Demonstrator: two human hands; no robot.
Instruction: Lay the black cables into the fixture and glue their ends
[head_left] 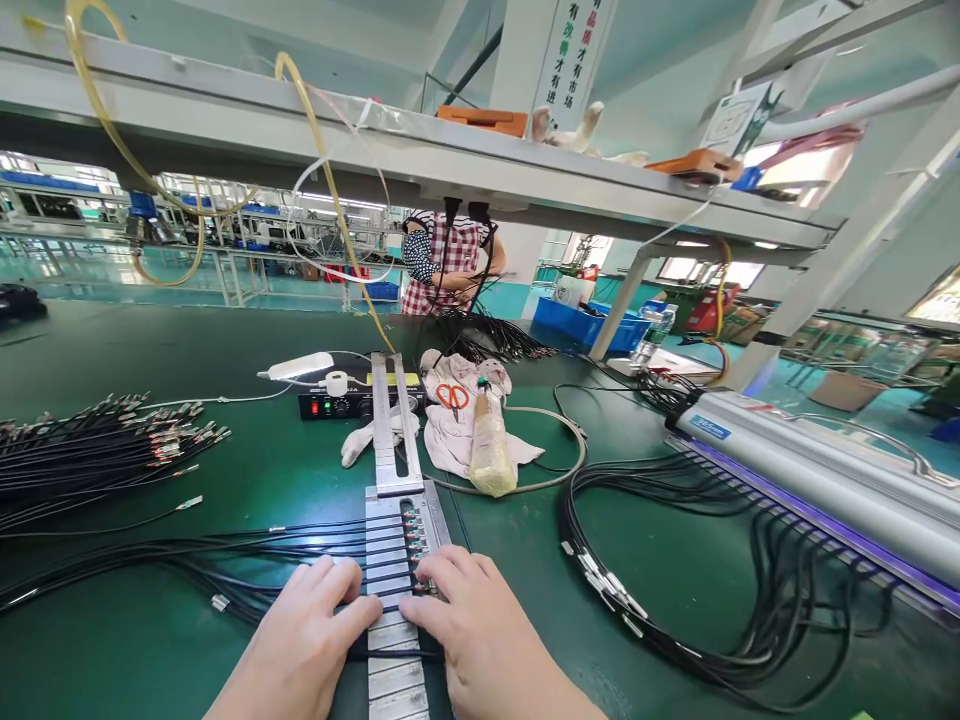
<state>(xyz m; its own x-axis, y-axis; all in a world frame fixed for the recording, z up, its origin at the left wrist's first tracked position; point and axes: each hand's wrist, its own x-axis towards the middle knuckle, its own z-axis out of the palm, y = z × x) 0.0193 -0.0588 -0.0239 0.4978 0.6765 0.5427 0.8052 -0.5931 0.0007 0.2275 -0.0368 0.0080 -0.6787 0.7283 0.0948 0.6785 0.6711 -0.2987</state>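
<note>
A slotted metal fixture [396, 680] lies in front of me on the green table. Several black cables [300, 540] run in from the left and sit side by side in its slots, their stripped ends and small connectors [412, 530] in a row along its right part. My left hand [304, 625] is closed at the fixture's left edge, thumb and forefinger on a black cable. Across from it, my right hand [484, 625] curls over the right side, its thumb and fingers closed around the same cable's end, which they mostly hide. Another cable crosses the fixture below the hands.
Behind the fixture are a black control box [322, 405], a rag [446, 440], orange scissors [452, 397] and a bottle [493, 450]. Cable bundles [90, 450] lie left. A silver lamp unit [825, 470] with cables stands right. A person [450, 260] handles cables across the table.
</note>
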